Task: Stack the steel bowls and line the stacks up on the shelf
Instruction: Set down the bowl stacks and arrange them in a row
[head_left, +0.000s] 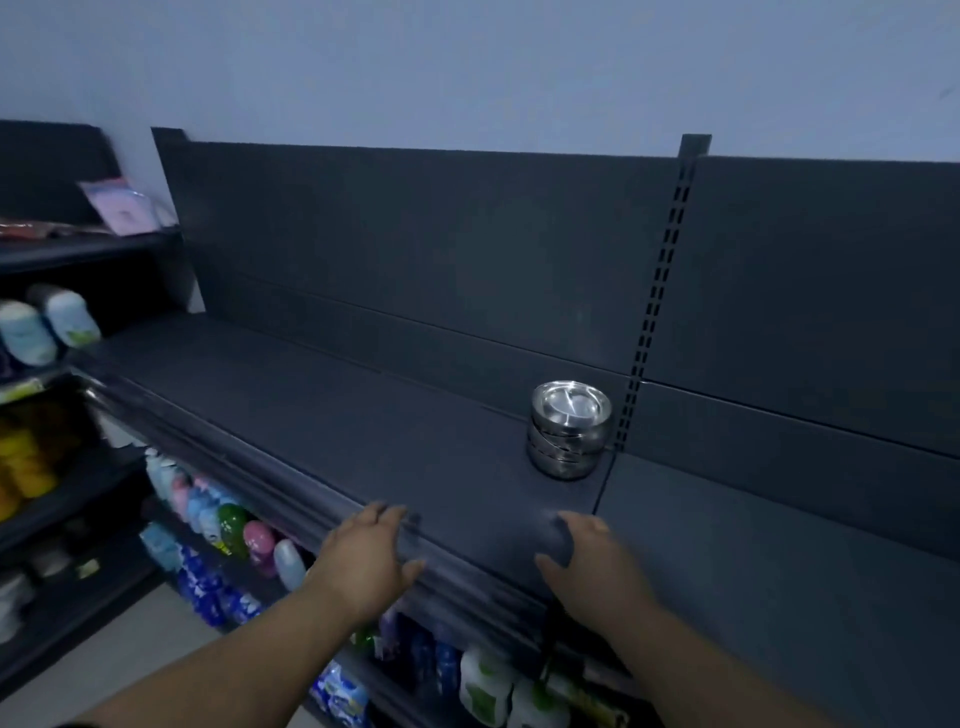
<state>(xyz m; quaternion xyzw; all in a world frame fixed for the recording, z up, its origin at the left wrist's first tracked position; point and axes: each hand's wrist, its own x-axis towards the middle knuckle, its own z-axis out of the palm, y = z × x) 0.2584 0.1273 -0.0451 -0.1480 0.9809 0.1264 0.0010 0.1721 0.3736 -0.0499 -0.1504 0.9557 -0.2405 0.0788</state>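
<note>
I count one stack of steel bowls (570, 434) on the dark shelf (322, 415). It sits upright toward the back, just left of the slotted upright (655, 306) and right at the seam where two shelf boards meet. Exact bowl count in the stack is hard to read; several rims show down the side, and the top bowl faces up, shiny inside and with nothing in it.

Two hands are in view. My left hand (371, 558) is palm down at the shelf's front lip, fingers spread and loosely extended, holding nothing. My right hand (592, 564) is also at the front edge, fingers curved, thumb out to the left, nothing in it either. Both are well apart from the stack, nearer the camera. Nothing stands between hands and stack; that stretch of shelf board is bare.

Around: the lower shelves below the lip hold many colourful bottles and packets (234, 530), too blurred to count. At far left a second shelving unit (78, 249) carries a pink packet (122, 205) on top, two pale bottles (47, 327) lying under it, and yellow items (23, 457) lower down. A plain wall (467, 67) is behind.
</note>
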